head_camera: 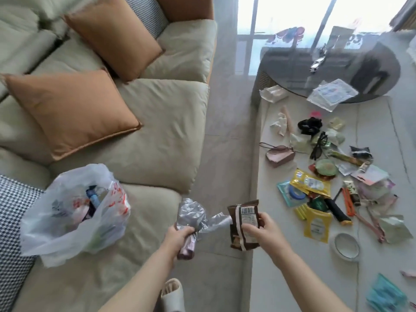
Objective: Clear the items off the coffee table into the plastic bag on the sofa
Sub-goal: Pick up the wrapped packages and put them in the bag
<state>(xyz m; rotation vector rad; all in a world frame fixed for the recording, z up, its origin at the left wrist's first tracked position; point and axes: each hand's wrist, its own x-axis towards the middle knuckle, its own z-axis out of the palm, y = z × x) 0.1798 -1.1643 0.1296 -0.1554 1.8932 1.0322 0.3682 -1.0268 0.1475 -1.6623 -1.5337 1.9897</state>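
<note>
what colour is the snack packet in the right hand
Dark brown with a white stripe, seen in the head view.

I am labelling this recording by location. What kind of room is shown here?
Most likely a home living room. A cushioned sofa with orange pillows faces a low coffee table strewn with snack packets and small household items, and a large window stands behind.

The plastic bag (pixel 74 212) on the sofa (pixel 157 143) is thin and half clear. The sofa is matt cloth. The coffee table (pixel 281 266) looks smooth and glossy. The near brown packet (pixel 244 224) is shiny foil-like plastic.
</note>
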